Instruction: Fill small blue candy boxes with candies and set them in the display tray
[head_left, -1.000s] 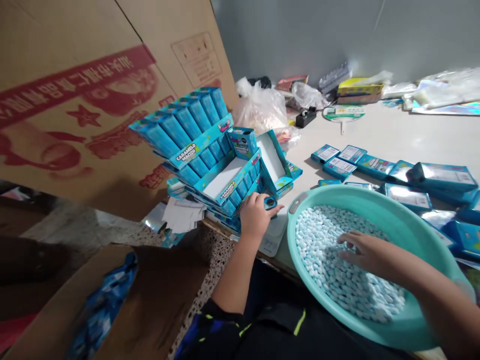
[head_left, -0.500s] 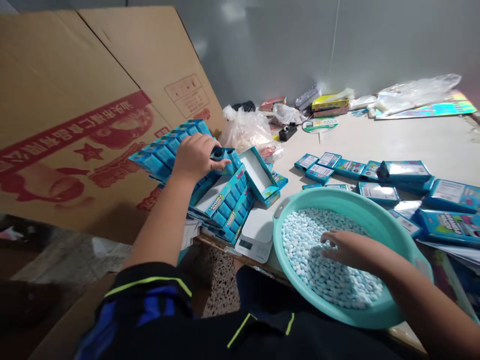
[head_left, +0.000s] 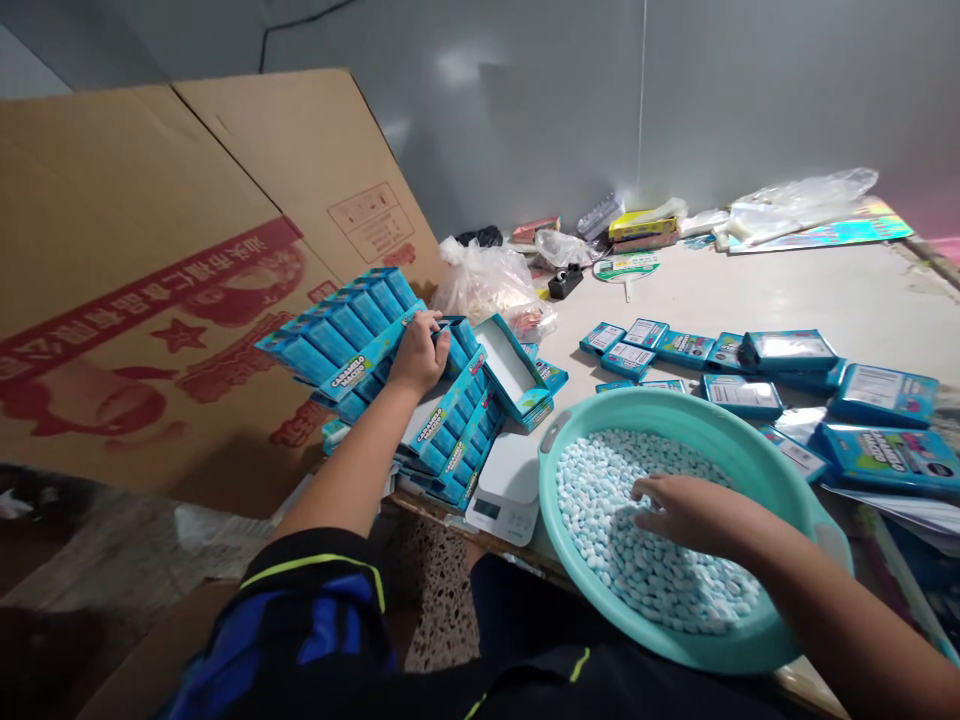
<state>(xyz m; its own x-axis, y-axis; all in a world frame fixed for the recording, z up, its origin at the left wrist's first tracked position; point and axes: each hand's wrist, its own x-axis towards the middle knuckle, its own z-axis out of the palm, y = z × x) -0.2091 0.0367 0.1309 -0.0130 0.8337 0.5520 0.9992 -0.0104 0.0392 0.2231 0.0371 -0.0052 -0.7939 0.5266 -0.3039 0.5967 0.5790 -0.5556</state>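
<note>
My left hand point(head_left: 421, 352) is bent over a tray of small blue candy boxes point(head_left: 442, 425), fingers curled in among the boxes. What its fingertips hold is hidden. Left of it leans another tray of upright blue boxes point(head_left: 352, 325). My right hand point(head_left: 686, 510) is in the teal basin point(head_left: 795, 480), thumb and fingers apart, just at the surface of many small white and pale-blue candies point(head_left: 600, 500). Between trays and basin lies a white kitchen scale point(head_left: 506, 490), nothing on its plate. An open blue carton with a white inside point(head_left: 511, 368) leans behind the scale.
A large brown cardboard box point(head_left: 150, 300) stands at the left. Blue candy packs point(head_left: 739, 395) lie behind and right of the basin. Along the wall are a clear plastic bag point(head_left: 484, 285), a tape dispenser point(head_left: 565, 284), a hand fan point(head_left: 626, 268) and a yellow box point(head_left: 643, 226).
My left hand has lowered toward the tray; the small open box seen in its grip earlier is no longer plain there. My right hand stays in the basin. The camera view has shifted slightly.
</note>
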